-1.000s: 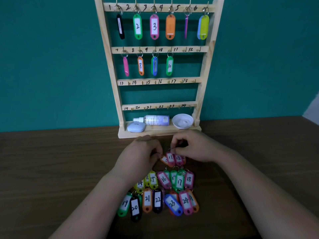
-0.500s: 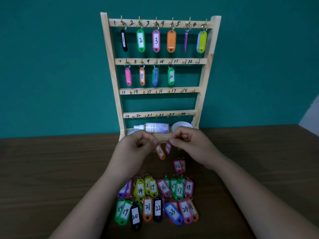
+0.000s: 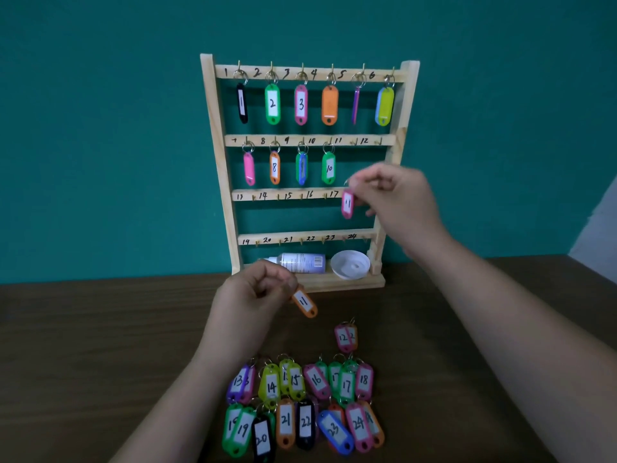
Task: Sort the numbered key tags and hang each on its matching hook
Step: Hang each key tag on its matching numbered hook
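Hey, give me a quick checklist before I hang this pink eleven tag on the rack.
1. Pink tag 11 pinched by the right hand: ok.
2. Its label reads 11: ok.
3. Hook 11 is bare: ok.
4. Tag raised to hook height: not ok, it hangs lower, beside the 17 label.
5. Left hand keeps orange tag 11 low, away from the rack: ok.

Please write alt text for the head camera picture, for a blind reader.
The right hand holds a pink tag marked 11 before a wooden key rack; the left hand holds an orange tag marked 11 lower down. More numbered tags lie on the brown table.
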The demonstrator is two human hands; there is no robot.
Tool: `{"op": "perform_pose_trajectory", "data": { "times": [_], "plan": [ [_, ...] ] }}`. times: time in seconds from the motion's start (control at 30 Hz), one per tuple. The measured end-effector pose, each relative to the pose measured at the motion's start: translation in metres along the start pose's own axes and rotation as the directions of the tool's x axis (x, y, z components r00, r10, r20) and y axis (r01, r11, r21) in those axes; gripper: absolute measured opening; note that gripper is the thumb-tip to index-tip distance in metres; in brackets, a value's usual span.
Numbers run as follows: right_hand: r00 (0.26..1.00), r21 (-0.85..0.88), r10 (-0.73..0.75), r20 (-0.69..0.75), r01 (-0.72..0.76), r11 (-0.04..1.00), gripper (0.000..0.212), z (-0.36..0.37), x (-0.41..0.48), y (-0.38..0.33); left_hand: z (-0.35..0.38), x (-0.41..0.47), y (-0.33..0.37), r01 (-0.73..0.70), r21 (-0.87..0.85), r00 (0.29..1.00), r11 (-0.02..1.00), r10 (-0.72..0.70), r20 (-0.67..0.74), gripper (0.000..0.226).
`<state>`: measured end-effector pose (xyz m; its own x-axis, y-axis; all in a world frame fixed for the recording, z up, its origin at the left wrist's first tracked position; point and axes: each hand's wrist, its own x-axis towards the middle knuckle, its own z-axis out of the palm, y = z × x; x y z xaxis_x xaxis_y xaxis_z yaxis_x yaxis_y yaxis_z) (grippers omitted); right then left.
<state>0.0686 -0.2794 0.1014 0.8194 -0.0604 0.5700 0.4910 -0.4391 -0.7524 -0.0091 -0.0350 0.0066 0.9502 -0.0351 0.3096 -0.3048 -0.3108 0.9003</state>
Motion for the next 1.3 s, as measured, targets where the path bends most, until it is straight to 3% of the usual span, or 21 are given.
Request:
{"op": "perform_pose_trajectory", "data": {
  "times": [0.27, 0.57, 0.77, 0.97, 1.17, 1.3],
  "plan": [
    [0.983, -0.083, -0.042, -0.178, 0.027, 0.996, 0.012, -0.013, 0.050, -0.028, 0.000, -0.001, 0.000, -0.031, 0.027, 0.999, 0.999, 0.031, 0.011, 0.008],
    [0.984, -0.279, -0.097, -0.152, 0.051, 0.959, 0.012, -0.011, 0.047, -0.036, -0.001, -0.002, 0.000, -0.061, 0.043, 0.998, 0.997, 0.060, 0.009, 0.007],
    [0.982, -0.270, -0.077, -0.173, 0.028, 0.963, 0.014, -0.007, 0.047, -0.041, 0.000, -0.002, 0.000, -0.059, 0.067, 0.998, 0.996, 0.059, 0.010, 0.010],
    [0.990, -0.326, -0.066, -0.126, 0.022, 0.945, 0.018, -0.011, 0.051, -0.042, 0.001, -0.002, -0.001, -0.046, 0.084, 0.999, 0.995, 0.045, 0.014, 0.009],
    [0.985, -0.273, -0.118, -0.125, 0.080, 0.959, 0.007, -0.008, 0.029, -0.038, 0.001, -0.001, 0.000, -0.059, 0.084, 0.998, 0.995, 0.059, 0.011, 0.008],
    [0.975, -0.241, -0.213, 0.067, 0.223, 0.945, 0.007, 0.005, -0.003, -0.031, 0.000, -0.001, -0.002, -0.086, 0.076, 0.996, 0.993, 0.087, -0.005, 0.009]
  ]
}}
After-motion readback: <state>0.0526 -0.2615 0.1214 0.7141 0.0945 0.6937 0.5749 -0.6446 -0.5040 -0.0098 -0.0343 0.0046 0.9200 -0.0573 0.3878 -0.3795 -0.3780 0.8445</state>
